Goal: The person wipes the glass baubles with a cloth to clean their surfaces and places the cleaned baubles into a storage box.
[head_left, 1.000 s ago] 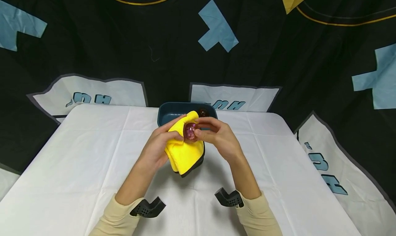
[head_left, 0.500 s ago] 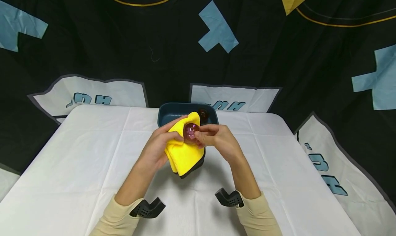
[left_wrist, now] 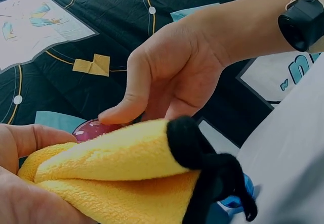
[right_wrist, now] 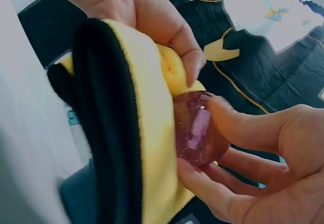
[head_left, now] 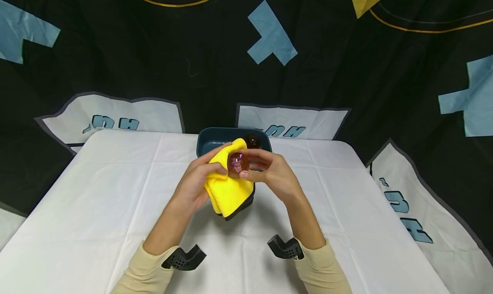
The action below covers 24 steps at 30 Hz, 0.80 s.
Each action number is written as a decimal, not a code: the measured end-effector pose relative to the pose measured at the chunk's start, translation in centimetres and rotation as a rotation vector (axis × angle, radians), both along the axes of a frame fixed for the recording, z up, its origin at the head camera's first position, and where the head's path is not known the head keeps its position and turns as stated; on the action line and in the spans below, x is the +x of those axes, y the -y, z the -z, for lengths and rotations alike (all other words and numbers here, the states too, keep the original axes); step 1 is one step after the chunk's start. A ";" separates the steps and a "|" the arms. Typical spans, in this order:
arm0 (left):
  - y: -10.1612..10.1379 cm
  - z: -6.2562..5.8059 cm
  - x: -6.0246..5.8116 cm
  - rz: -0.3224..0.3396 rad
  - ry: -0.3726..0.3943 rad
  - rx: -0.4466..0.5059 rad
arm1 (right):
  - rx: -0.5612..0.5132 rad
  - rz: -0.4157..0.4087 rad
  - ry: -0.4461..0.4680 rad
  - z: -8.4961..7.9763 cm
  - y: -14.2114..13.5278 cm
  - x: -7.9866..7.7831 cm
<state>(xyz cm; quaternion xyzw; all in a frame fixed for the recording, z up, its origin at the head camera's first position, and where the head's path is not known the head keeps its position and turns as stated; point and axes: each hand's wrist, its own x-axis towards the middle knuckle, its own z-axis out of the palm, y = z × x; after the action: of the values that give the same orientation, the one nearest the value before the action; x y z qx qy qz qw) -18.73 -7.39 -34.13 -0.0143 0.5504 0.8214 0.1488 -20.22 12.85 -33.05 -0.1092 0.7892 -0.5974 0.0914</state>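
Observation:
A yellow towel point(head_left: 231, 195) with a black back is folded in my left hand point(head_left: 195, 177), the thumb pressed on its front. Against the yellow side sits a clear purplish-pink ball point(head_left: 236, 164), shiny and apparently glass. My right hand point(head_left: 274, 175) pinches this ball from the right, thumb below and fingers above in the head view. The right wrist view shows the thumb and fingertips on the ball point(right_wrist: 200, 133), its far side tucked into the towel point(right_wrist: 157, 128). From the left wrist, the towel point(left_wrist: 116, 155) covers most of the ball point(left_wrist: 93, 129).
Behind the hands, a dark blue tray point(head_left: 212, 141) stands near the table's far edge, partly covered by them. It holds a dark amber ball point(head_left: 252, 141). Something round and blue point(left_wrist: 238, 192) shows behind the towel. White cloth covers the table point(head_left: 115, 191); a black printed curtain point(head_left: 215, 71) hangs behind.
My right fingers shift their grip on the ball: they drew back and curled, then reached forward over its top again, the thumb moving slightly. My left hand and the towel barely move.

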 end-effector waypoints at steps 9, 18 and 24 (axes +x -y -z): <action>-0.1 0.0 0.1 -0.007 0.000 -0.008 | 0.031 0.024 0.067 0.3 -0.1 -0.5; 0.2 -0.1 0.0 -0.018 -0.029 0.000 | -0.045 0.079 0.021 -0.2 0.8 0.2; 0.2 -0.1 0.0 0.003 -0.019 -0.001 | -0.007 0.074 0.040 0.0 0.8 0.2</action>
<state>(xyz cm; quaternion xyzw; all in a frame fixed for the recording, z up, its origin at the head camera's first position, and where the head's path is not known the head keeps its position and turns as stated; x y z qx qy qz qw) -18.73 -7.63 -33.99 -0.0056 0.5522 0.8211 0.1444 -20.04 12.04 -33.02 -0.0680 0.7887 -0.6051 0.0847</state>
